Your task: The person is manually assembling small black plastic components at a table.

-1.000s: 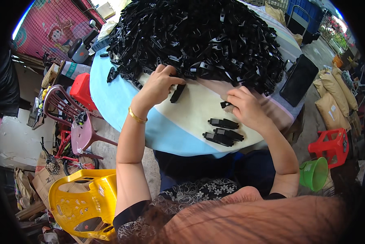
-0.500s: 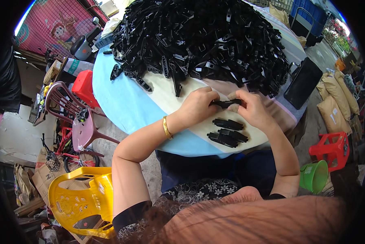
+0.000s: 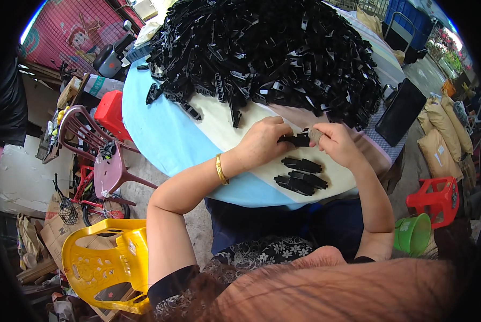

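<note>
Both hands meet above the near edge of the round surface [image 3: 160, 134], which is covered with a smooth cloth in light blue and cream. The left hand [image 3: 262, 142] and the right hand [image 3: 337, 144] hold between them one small black plastic part [image 3: 300, 140]; it is long and flat, with a matte look. The fingers of each hand are curled and pinch one end of this part, so it hangs just above the cloth. On the left wrist there is a shiny gold bangle [image 3: 220, 169].

Just below the hands, three similar black parts [image 3: 300, 175] lie flat on the cream cloth, close together, two of them touching. Behind the hands, a big heap of black parts [image 3: 267, 53] fills the far half of the surface, tangled and with many sharp angular edges.

Beside the surface stand a yellow plastic chair [image 3: 103, 263] with cut-out holes, a red stool [image 3: 436, 196] and a green bucket [image 3: 412, 233].
</note>
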Available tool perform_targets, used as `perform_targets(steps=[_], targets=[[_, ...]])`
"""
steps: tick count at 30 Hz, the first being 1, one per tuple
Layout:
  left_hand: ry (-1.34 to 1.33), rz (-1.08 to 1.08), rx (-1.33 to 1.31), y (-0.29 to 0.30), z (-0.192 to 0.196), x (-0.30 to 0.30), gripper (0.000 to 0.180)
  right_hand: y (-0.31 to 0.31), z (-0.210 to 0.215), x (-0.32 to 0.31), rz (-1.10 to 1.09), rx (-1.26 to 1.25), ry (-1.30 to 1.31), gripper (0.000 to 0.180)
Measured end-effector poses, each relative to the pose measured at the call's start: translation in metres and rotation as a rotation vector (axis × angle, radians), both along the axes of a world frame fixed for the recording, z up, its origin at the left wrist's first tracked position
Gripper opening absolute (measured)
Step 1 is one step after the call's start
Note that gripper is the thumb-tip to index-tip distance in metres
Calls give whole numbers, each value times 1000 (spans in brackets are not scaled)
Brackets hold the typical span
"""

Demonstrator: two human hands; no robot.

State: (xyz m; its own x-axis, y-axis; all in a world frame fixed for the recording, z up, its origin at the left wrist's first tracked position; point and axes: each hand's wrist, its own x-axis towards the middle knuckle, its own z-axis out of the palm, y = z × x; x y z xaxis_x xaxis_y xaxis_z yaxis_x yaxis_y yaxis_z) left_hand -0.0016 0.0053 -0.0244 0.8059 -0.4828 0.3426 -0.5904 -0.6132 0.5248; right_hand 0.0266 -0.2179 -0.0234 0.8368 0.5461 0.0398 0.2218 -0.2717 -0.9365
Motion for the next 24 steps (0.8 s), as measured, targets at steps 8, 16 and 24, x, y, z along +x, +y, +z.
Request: perform_targets(steps=[8, 16, 24], targets=[[3, 14, -14, -1, -4, -2, 21, 12, -1, -2, -109, -76, -235, 10], [41, 33, -28, -1, 0, -4, 19, -3, 11, -4, -69, -309, -572, 20], [57, 35, -34, -1, 0, -3, 18, -10, 22, -15, -9, -403, -696, 13]])
